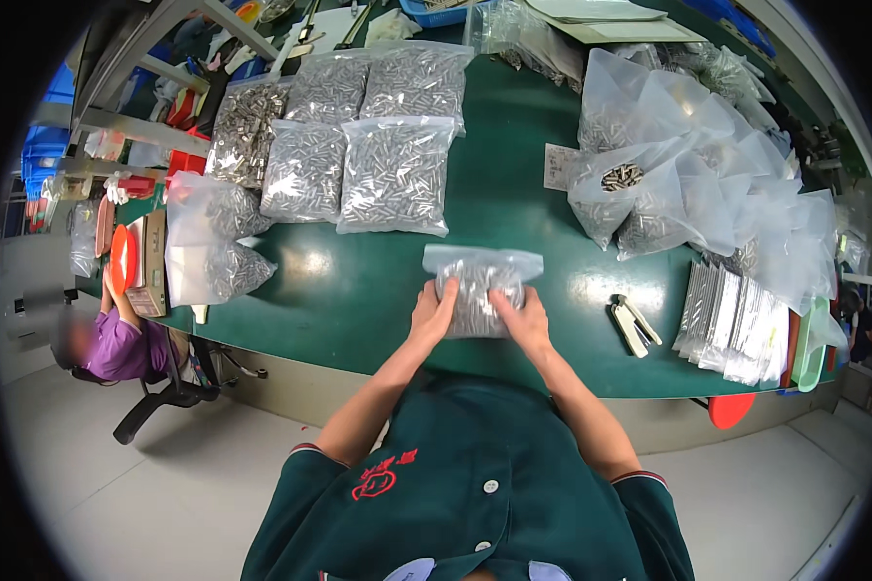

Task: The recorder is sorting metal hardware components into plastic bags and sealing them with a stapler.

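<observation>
A clear plastic bag (479, 302) full of small silvery metal pins sits at the near middle of the green table. Its flat upper strip points away from me. My left hand (432, 312) grips the bag's left side, thumb on top. On the opposite side my right hand (525, 318) holds it the same way, with the fingertips of both hands partly hidden. Beyond it lies a larger filled bag of similar pins (394, 176), one of several laid flat in rows. A white and black stapler (634, 325) rests to the right of my right hand.
Open bags of metal parts (620, 179) crowd the right side, behind a stack of flat silvery packets (731, 324). Two part-filled bags (228, 271) stand at the left, beside a scale (148, 266). A person in purple (126, 347) sits beyond the table's left end.
</observation>
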Motion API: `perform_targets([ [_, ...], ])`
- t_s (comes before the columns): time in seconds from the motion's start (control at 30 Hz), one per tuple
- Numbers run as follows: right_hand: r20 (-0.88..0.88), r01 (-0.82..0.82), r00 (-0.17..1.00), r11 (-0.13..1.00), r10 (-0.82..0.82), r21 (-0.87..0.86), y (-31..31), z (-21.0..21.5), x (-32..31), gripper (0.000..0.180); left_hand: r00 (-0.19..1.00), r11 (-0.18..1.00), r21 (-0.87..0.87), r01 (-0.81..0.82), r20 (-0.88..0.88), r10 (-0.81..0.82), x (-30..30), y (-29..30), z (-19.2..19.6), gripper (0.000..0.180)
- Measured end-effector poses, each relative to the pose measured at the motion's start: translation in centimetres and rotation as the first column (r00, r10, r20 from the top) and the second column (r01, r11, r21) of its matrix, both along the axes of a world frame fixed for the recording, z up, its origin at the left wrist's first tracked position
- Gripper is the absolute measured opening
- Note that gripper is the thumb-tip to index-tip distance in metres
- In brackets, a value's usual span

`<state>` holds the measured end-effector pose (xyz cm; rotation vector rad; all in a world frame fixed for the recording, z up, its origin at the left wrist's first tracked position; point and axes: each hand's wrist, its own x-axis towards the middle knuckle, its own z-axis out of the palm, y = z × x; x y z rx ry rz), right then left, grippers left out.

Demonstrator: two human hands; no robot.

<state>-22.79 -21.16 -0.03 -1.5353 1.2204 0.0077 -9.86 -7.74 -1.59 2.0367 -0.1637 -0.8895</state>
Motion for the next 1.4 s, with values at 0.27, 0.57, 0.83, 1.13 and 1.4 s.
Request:
perform_targets([
  [0.27,0.032,0.036,0.998,0.956,-0.048,0.291,0.6,-4.6,-3.1,0.087,0.902,0.981,-0.108,0.162,-0.386,-0.192,0.4,1.5,1.9,0.079],
  [0.57,-0.123,-0.029,0.991,0.99,0.046,0.138,-0.6,-0.4,-2.2,0.085,0.906,0.886,0.19,0.423,-0.094,-0.413,-1.5,1.6,3.3,0.089],
  [0.83,0.014,-0.072,0.997,0.955,0.079,-0.288,0.1,3.6,-2.3,0.042,0.962,0.958,-0.089,0.271,0.054,-0.267,-1.9,1.9,5.3,0.065],
  [1.13,-0.07,0.001,0.997,0.95,-0.024,-0.312,-0.5,-0.7,-3.5,0.053,0.947,0.934,0.194,0.301,-0.176,-0.269,0.4,2.1,1.5,0.071],
  [1.4,0.148,0.185,0.979,0.925,-0.143,-0.331,0.7,0.3,-0.9,0.025,0.957,0.961,0.03,0.274,0.09,-0.276,-0.5,0.2,2.1,0.06],
])
